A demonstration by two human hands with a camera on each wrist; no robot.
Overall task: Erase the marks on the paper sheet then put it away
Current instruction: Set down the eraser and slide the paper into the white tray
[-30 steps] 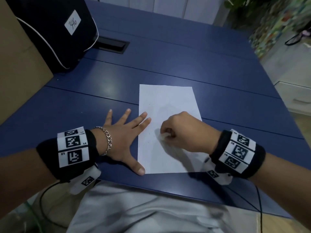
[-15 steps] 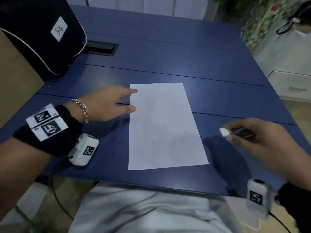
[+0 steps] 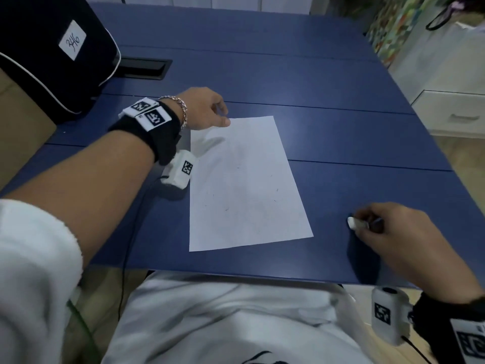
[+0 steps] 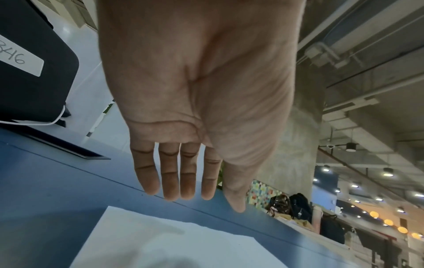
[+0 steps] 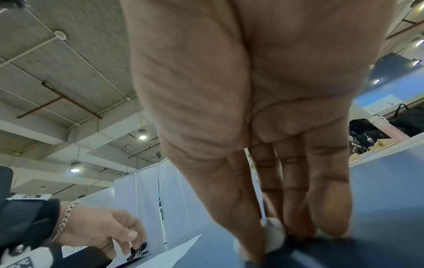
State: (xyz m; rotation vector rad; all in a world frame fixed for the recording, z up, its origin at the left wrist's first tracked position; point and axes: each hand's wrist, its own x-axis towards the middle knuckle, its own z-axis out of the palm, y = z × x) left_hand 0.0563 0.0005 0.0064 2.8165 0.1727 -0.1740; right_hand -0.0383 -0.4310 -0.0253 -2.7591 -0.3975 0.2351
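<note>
- Paper sheet [image 3: 244,185]: single white sheet lying flat on the blue table [image 3: 341,122], near the front edge, long axis running roughly 12 to 6 o'clock and tilted a little. A few faint specks show on its surface; whether these are leftover marks or eraser crumbs, cannot tell.
- Handling, as a judgement: very light, limp, thin. Likely to slide on the smooth tabletop and to crease if pinched mid-sheet. Best taken at a corner or edge, lifting the edge first to get a finger under.
- Left hand [image 3: 207,109]: at the sheet's 11 o'clock corner, fingers nearly straight and pointing down in the wrist view, holding nothing; thumb tip at the top edge, contact uncertain.
- Right hand [image 3: 393,232]: at 3 o'clock from the sheet, well clear of it, low on the table, thumb and fingers pinching a small white eraser [image 3: 353,223].
- Black bag [image 3: 52,48] with label "346": far corner, 10 o'clock.
</note>
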